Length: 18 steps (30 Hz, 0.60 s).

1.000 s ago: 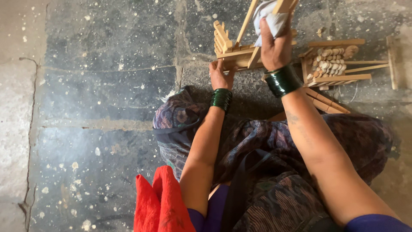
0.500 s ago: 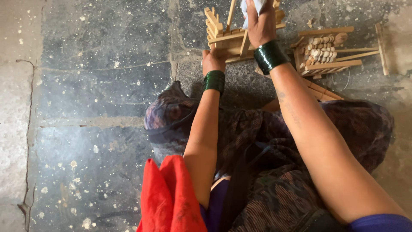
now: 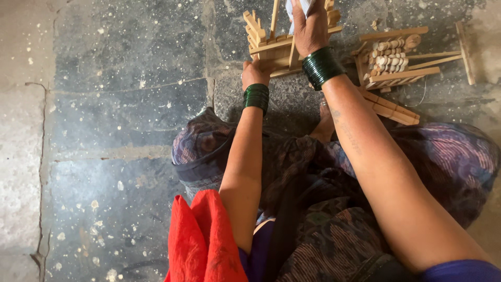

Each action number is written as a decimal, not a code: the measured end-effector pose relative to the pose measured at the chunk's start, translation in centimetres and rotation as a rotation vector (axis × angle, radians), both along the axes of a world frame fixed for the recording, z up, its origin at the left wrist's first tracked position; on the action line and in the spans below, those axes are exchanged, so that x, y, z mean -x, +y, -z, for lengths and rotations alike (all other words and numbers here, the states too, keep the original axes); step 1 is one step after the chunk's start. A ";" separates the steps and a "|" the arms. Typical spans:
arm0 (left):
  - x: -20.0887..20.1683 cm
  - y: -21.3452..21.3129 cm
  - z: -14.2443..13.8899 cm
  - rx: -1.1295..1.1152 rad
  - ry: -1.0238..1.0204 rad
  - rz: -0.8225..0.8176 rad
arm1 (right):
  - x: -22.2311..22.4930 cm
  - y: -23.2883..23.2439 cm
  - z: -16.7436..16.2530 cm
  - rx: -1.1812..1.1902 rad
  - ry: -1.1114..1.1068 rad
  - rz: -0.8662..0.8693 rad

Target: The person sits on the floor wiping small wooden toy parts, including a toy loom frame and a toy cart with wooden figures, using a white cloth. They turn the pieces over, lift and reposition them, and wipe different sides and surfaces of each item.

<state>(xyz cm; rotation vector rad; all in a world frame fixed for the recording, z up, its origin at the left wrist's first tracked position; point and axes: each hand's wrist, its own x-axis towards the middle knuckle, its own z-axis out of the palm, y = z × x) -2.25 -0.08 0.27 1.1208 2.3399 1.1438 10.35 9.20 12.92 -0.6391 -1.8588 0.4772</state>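
Your view has dropped a little since a second ago, so the wooden frame (image 3: 276, 44) now sits at the top edge of the picture on the stone floor (image 3: 130, 104). Your left hand (image 3: 254, 73) steadies its near corner, grip closed on the wood. Your right hand (image 3: 310, 31) presses a pale cloth (image 3: 297, 8) against the slats, as before. Count two hands, two stacks of green bangles (image 3: 322, 67), one second wooden rack (image 3: 396, 62) holding small beads to the right.
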 end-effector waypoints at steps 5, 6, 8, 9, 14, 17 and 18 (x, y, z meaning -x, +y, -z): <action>-0.3 0.5 1.0 0.003 0.041 -0.038 | -0.3 0.8 0.2 0.224 -0.089 -0.025; -0.4 0.6 1.1 -0.006 0.064 -0.044 | -0.7 1.0 0.4 0.213 -0.107 -0.043; -0.6 0.9 1.3 0.025 0.042 -0.041 | -2.2 1.5 1.1 0.188 -0.142 -0.082; -0.7 0.7 1.6 0.046 0.030 -0.046 | -3.4 1.6 1.6 0.200 -0.089 -0.122; -1.2 0.3 1.6 0.054 0.072 -0.042 | -8.8 3.6 4.0 0.327 0.545 0.050; -1.1 0.4 1.5 0.078 0.022 -0.035 | -10.4 5.4 3.6 0.215 0.472 0.014; -0.9 0.6 1.5 0.086 0.008 -0.029 | -10.5 6.0 3.2 0.220 0.469 -0.041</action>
